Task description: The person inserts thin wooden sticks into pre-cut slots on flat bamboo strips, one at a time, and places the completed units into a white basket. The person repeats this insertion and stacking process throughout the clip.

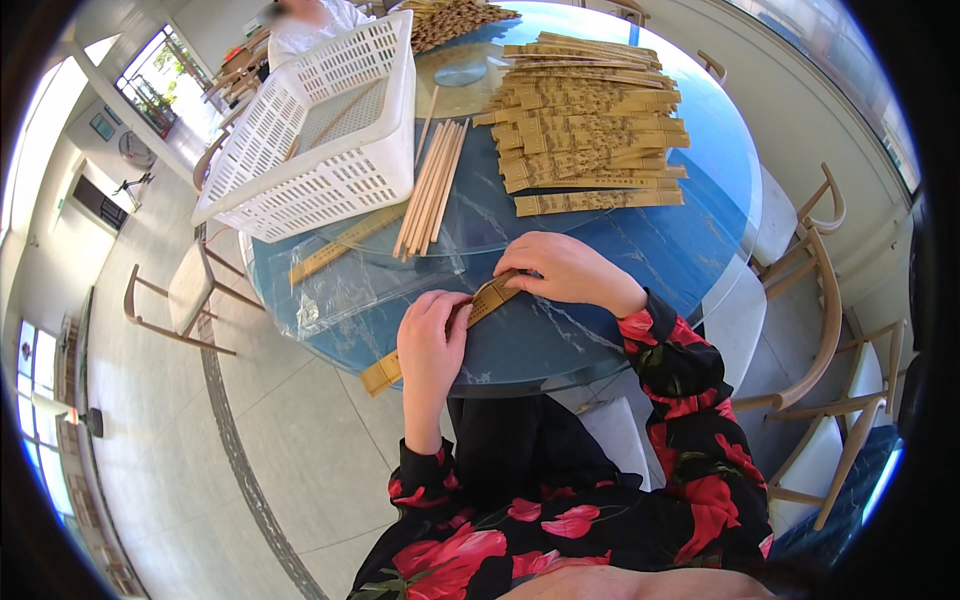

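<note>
A long, narrow gold-brown paper chopstick sleeve (381, 374) slants over the near edge of the table, from lower left to upper right. My left hand (436, 335) pinches it along its middle, with thumb and fingers closed. At its upper right end, the fingers of my right hand (572, 270) are closed on it too; whether a chopstick is inside cannot be seen. Just beyond my hands lies a loose bunch of pale wooden chopsticks (434, 190). A large stack of matching paper sleeves (590, 130) sits farther to the right.
A white perforated plastic basket (385, 165) stands at the left of the round blue marbled table (700, 215). Beside it lie another paper sleeve (335, 250) and clear plastic wrapping (345, 300). More brown bundles (450, 22) are at the far side, near another person (310, 28). Chairs surround the table.
</note>
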The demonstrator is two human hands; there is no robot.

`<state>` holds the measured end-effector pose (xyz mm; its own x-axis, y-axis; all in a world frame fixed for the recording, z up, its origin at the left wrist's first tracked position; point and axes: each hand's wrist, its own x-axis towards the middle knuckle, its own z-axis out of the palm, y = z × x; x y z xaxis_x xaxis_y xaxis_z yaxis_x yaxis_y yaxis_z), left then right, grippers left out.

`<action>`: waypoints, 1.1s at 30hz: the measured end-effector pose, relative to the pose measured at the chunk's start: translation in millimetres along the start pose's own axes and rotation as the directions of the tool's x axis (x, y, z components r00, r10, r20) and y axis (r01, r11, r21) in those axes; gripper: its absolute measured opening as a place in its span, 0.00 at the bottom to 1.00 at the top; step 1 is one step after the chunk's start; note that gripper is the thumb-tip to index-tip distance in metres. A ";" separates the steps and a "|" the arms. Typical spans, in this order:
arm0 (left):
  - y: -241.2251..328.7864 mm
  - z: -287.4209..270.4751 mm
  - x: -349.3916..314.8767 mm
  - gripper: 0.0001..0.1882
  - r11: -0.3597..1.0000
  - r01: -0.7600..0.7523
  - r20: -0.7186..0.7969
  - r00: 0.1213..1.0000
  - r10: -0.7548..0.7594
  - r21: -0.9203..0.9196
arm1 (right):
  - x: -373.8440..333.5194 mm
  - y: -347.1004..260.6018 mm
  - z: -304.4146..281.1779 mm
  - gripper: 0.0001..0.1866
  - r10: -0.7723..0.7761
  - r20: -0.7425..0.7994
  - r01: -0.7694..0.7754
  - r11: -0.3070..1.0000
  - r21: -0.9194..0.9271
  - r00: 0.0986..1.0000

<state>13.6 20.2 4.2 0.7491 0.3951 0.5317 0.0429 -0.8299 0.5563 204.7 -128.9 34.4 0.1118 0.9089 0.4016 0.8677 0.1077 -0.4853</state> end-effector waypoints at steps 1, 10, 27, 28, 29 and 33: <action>-0.7 0.3 0.0 0.05 1.000 -0.016 -0.008 1.000 0.016 0.009 | -0.2 1.2 1.1 0.10 -0.004 -0.007 0.004 1.000 0.004 1.000; 2.8 -0.9 -0.8 0.07 0.997 0.076 0.041 0.996 -0.075 -0.027 | 1.6 -4.9 0.3 0.10 0.063 -0.030 -0.062 0.997 0.037 0.998; 7.8 -4.9 -0.1 0.16 0.998 0.023 0.086 0.996 -0.027 0.055 | 6.8 -13.0 1.7 0.16 0.061 -0.053 -0.039 0.937 0.348 0.997; 7.6 -5.0 -0.2 0.16 0.998 0.026 0.090 0.995 -0.031 0.052 | 6.8 -14.0 1.4 0.16 0.059 -0.045 -0.040 0.934 0.356 0.997; 5.9 -4.3 -0.4 0.16 0.999 0.026 0.089 0.996 -0.030 0.048 | 6.8 -14.9 1.0 0.17 0.058 -0.037 -0.040 0.931 0.364 0.998; 5.7 -4.6 -0.7 0.15 0.999 0.027 0.088 0.996 -0.030 0.034 | 7.1 -17.9 -0.9 0.17 0.099 -0.015 -0.086 0.923 0.376 0.995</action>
<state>10.3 17.0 9.9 0.8030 0.3832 0.4564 0.0855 -0.8321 0.5480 190.4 -124.8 46.7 0.2043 0.9090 0.3632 0.6088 0.1726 -0.7743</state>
